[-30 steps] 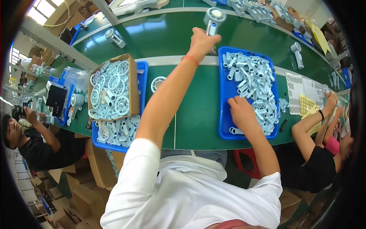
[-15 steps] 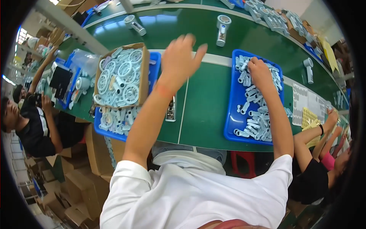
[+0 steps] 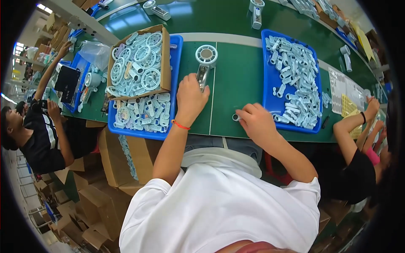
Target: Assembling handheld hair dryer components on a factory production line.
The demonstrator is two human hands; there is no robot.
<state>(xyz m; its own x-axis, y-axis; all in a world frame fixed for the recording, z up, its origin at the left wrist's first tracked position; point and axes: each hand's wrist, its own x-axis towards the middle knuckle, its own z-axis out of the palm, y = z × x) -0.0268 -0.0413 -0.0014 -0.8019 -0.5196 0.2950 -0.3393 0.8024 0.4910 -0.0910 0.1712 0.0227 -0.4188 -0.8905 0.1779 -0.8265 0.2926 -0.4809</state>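
A light-blue handheld fan (image 3: 206,55) lies on the green table, its round head pointing away from me and its handle open with the inner parts showing. My left hand (image 3: 191,96) is closed around the lower end of the handle. Near the table's front edge, my right hand (image 3: 258,122) pinches a small light-blue plastic part (image 3: 236,117); its ring-shaped end sticks out left of the fingers. A blue tray (image 3: 270,99) to the right holds many similar small parts. At the left, a cardboard box (image 3: 165,63) of round fan grilles rests on another blue tray (image 3: 176,50).
Across the table stand two more fans, one far left (image 3: 157,10) and one far centre (image 3: 256,14). A person in black (image 3: 42,141) sits at the left, another person (image 3: 354,177) at the right beside yellow sheets (image 3: 349,105). Cardboard boxes (image 3: 101,202) stand on the floor.
My left hand has come down onto the fan's handle, and the fan has shifted away from me. My right hand has left the right tray, moving toward me with a small part. The view has shifted.
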